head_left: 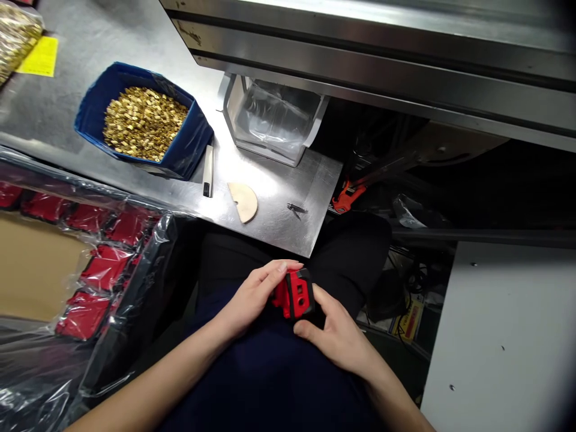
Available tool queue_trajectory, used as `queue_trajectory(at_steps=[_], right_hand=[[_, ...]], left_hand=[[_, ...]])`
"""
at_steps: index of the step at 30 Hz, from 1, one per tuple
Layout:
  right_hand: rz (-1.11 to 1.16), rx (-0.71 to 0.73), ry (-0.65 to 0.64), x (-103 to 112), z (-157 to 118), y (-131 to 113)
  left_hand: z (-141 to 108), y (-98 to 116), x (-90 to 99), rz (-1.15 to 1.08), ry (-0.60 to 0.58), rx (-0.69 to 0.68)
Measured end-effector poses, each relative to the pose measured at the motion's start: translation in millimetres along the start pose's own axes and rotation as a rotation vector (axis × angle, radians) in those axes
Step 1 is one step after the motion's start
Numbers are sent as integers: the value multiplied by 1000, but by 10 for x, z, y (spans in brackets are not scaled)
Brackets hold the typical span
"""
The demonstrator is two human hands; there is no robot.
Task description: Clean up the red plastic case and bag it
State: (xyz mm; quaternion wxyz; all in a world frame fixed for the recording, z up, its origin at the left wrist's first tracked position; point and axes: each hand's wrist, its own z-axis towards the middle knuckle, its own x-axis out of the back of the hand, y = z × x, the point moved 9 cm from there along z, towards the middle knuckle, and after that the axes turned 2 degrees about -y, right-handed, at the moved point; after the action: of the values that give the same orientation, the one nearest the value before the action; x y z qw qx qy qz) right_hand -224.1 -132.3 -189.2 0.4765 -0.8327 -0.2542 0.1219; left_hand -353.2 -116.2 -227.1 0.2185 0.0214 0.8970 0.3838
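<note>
Navy shirt (270, 378) is closest, then the table (279, 192). Blue box (191, 141) sits on the table's left part, probably for easy reach. Just this side of the table's near corner, left hand (252, 294) has its fingers pinching, right hand (337, 330) has its fingers curved alongside (can't tell if gripping), a red-and-black block (300, 294), likely kept close for steadiness. Clippers (297, 209) lie near that table corner. Gold bits (144, 123) are boxed, presumably against scattering.
</note>
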Motion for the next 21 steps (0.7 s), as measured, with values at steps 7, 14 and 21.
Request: queue_trajectory(at_steps=[7,14,21], right_hand=[[-83,56,95,84,45,10],[-70,176,230,118,30,-301],[-19,138,296,195,54,-366]], left_hand=[[-21,290,115,347,129,-236],[15,310,-6,78,27,-147],[-58,428,-140,88,-87,-291]])
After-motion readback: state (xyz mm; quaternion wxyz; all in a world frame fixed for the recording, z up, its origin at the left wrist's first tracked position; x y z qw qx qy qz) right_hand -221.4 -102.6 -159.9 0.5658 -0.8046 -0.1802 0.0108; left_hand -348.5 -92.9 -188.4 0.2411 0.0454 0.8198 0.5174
